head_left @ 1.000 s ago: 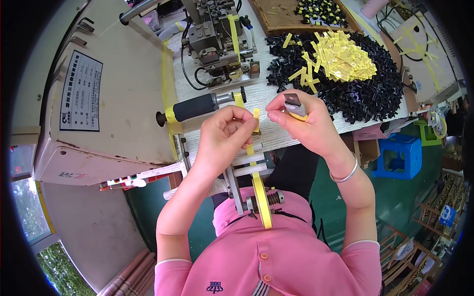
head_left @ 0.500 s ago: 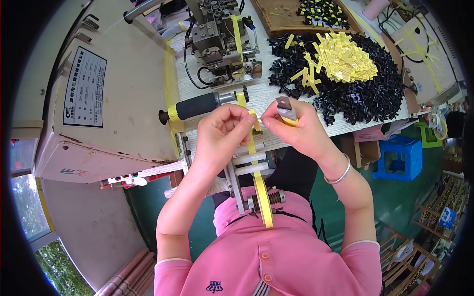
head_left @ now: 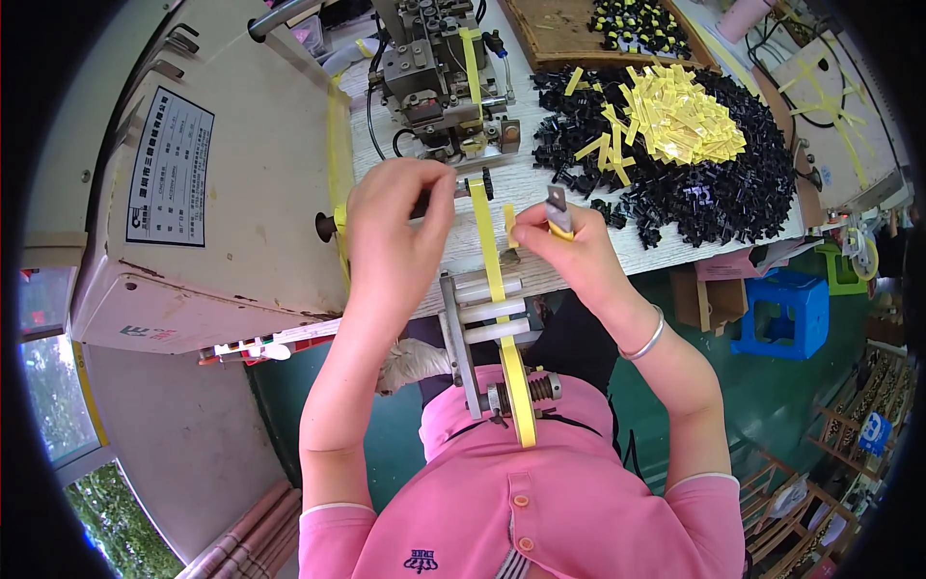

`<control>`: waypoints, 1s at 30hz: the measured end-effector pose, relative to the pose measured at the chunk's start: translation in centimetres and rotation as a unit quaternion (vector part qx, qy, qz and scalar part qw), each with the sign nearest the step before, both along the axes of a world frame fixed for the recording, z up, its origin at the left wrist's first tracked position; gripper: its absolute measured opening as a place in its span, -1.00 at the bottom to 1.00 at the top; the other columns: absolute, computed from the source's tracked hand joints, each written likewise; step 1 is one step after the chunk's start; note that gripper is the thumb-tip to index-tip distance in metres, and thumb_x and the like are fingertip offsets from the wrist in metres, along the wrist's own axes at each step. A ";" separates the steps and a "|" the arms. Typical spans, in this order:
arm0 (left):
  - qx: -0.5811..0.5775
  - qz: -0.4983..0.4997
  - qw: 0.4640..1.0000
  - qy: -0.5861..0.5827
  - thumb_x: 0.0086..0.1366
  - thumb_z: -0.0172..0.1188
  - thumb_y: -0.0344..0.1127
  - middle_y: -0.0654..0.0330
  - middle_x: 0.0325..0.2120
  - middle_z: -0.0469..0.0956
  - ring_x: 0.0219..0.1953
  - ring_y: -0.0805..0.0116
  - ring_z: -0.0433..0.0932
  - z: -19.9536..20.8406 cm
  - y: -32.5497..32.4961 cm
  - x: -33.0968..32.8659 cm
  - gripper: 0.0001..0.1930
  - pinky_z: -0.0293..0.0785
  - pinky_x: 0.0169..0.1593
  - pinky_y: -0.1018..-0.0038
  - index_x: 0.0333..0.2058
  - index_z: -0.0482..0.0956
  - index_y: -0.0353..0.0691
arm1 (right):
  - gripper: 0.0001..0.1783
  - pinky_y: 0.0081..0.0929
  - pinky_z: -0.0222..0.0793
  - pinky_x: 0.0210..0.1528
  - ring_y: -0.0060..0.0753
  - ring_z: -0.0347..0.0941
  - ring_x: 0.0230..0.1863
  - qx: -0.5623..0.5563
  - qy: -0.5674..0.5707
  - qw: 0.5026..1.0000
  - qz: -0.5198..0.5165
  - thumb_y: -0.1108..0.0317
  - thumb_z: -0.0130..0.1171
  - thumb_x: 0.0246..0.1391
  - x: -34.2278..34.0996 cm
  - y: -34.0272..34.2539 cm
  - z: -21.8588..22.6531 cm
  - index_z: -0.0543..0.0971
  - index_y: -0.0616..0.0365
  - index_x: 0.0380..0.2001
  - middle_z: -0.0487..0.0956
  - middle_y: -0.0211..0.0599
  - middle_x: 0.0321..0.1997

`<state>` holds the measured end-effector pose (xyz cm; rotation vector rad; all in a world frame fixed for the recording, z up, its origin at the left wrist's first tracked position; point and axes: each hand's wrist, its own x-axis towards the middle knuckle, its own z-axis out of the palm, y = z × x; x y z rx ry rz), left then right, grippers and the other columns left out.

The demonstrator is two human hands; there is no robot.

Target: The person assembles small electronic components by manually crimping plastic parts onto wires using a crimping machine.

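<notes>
My left hand [head_left: 395, 227] is curled over the black-sleeved roller handle [head_left: 421, 205], covering most of it; a dark part shows between thumb and fingers. In my right hand [head_left: 574, 246] is a utility knife [head_left: 558, 207], its blade pointing up and away. A short yellow strip [head_left: 509, 224] stands at the tips of that hand's thumb and forefinger. Between my hands runs a long yellow tape [head_left: 487, 241], over white rollers [head_left: 494, 311] and down to a tape reel [head_left: 519, 396] at my waist. Its far end passes beside a small toothed wheel [head_left: 487, 181].
A metal machine [head_left: 434, 77] stands beyond my left hand. At the far right lies a heap of black plastic parts [head_left: 694, 207], topped with yellow strips [head_left: 685, 116]. Behind it sits a wooden tray [head_left: 545, 39]. A beige cabinet [head_left: 251, 174] borders the left; a blue stool [head_left: 786, 314] stands right.
My left hand has left the yellow tape and moved up and left onto the roller handle. The short strip now stands apart from the long tape, at my right fingertips.
</notes>
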<state>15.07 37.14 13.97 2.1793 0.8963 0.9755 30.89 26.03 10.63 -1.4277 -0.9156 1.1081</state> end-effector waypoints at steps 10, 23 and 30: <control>0.206 -0.058 0.967 0.136 0.03 0.07 -0.52 0.16 -0.23 0.47 -0.11 0.18 0.41 -1.8 -0.3 -0.1 -0.61 0.17 -0.01 0.27 -0.09 0.46 -0.16 | -0.92 -0.70 0.29 -0.30 -0.73 0.38 -0.41 -0.021 -0.007 1.000 -0.011 0.48 0.17 0.00 -0.9 1.6 -1.9 0.56 0.28 -0.42 0.55 -0.47 -0.44; 0.208 -0.046 0.969 0.125 0.03 0.09 -0.49 0.20 -0.26 0.48 -0.13 0.21 0.42 -1.7 -0.4 0.0 -0.64 0.17 -0.02 0.28 -0.13 0.47 -0.15 | -0.90 -0.71 0.26 -0.41 -0.79 0.32 -0.45 0.041 0.019 0.998 -0.036 0.45 0.17 0.02 -2.1 2.0 -1.5 0.57 0.28 -0.43 0.53 -0.50 -0.52; 0.209 -0.043 0.968 0.128 0.04 0.10 -0.48 0.21 -0.26 0.48 -0.13 0.22 0.42 -1.7 -0.6 0.0 -0.65 0.17 -0.02 0.28 -0.13 0.47 -0.14 | -0.90 -0.71 0.27 -0.39 -0.79 0.33 -0.44 0.048 0.007 0.998 -0.043 0.46 0.16 0.03 -2.0 2.1 -1.6 0.57 0.28 -0.41 0.54 -0.49 -0.51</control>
